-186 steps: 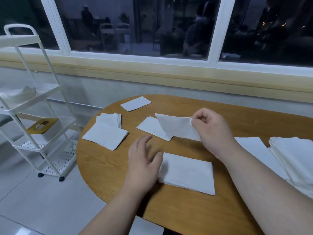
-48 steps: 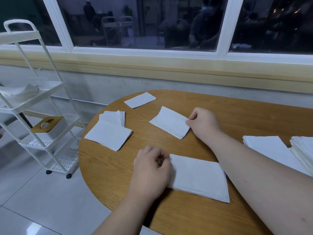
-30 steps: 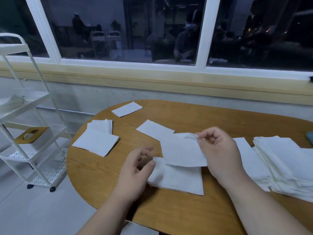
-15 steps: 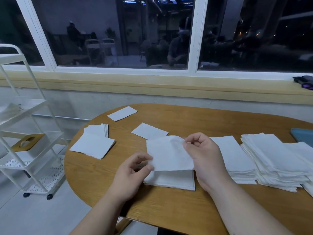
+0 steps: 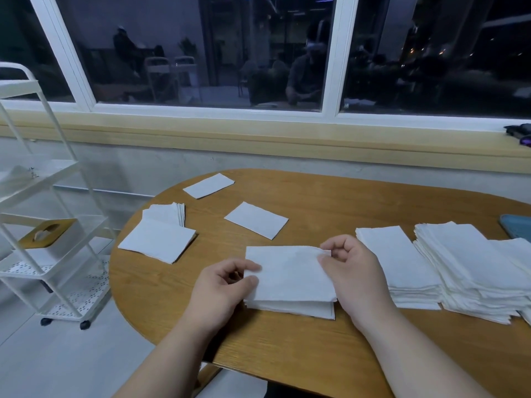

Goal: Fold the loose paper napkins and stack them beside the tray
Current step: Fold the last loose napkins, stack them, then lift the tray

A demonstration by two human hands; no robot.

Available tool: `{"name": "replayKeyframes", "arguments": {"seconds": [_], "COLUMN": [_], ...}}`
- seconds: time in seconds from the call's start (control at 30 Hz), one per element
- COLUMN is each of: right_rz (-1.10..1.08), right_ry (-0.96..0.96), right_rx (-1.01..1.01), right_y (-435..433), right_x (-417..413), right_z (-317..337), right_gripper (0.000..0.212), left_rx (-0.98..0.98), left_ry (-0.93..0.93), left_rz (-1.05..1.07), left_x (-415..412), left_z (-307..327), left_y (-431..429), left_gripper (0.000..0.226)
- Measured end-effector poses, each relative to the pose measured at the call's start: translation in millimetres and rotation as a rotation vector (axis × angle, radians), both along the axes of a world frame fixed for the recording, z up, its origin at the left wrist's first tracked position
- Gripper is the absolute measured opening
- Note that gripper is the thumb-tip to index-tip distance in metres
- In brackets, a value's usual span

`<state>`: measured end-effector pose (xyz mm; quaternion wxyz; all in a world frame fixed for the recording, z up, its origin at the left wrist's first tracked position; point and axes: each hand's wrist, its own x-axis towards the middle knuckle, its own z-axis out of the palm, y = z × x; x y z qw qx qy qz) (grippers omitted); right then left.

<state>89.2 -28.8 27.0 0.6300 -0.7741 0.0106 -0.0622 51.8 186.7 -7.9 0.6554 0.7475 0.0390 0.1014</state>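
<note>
A white folded napkin [image 5: 288, 274] lies on a small pile of folded napkins [image 5: 304, 310] at the table's front middle. My left hand [image 5: 221, 294] pinches its left edge and my right hand [image 5: 352, 274] pinches its top right corner. Loose single napkins lie farther back: one napkin [image 5: 255, 220] in the middle and another napkin [image 5: 208, 185] at the far left. To the right stand a folded stack [image 5: 399, 271] and a taller, looser stack [image 5: 471, 268]. A blue tray [image 5: 517, 229] edge shows at the far right.
A napkin pile [image 5: 161, 234] sits near the wooden table's [image 5: 287, 357] left rim. A white wheeled cart [image 5: 43, 225] with a tissue box stands on the floor to the left. A wall and window sill run behind the table. A white sheet [image 5: 232, 384] lies below the table's front edge.
My right hand picked a napkin from the middle of the table and brought it over the front pile. Both hands now hold it flat there, lower than half a second ago.
</note>
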Motion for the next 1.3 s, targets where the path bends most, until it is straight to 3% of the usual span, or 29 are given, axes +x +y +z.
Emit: {"name": "replayKeyframes", "arguments": {"seconds": [0.23, 0.53, 0.87, 1.17, 1.3], "right_rz": [0.03, 0.145, 0.136, 0.195, 0.215], "right_ry": [-0.053, -0.121, -0.093, 0.102, 0.05], "right_rx": [-0.31, -0.747, -0.773, -1.017, -1.054], "right_y": [-1.8, -6.0, 10.3, 77.7, 92.2], "right_x": [1.8, 2.9, 37.5, 142.4, 153.0], "right_z": [-16.6, -33.5, -12.3, -11.9, -14.4], "right_gripper": [0.027, 0.026, 0.008, 0.039, 0.046], "left_rx": [0.22, 0.752, 0.463, 0.414, 0.415], "left_ry": [0.078, 0.039, 0.021, 0.013, -0.003], "left_rz": [0.074, 0.053, 0.159, 0.2, 0.19], "left_x": [1.3, 7.5, 12.8, 17.1, 18.8], "left_z": [0.6, -5.9, -10.0, -11.0, -13.3], "left_y": [-6.2, -13.3, -6.9, -5.4, -2.9], "left_gripper": [0.024, 0.019, 0.024, 0.021, 0.02]}}
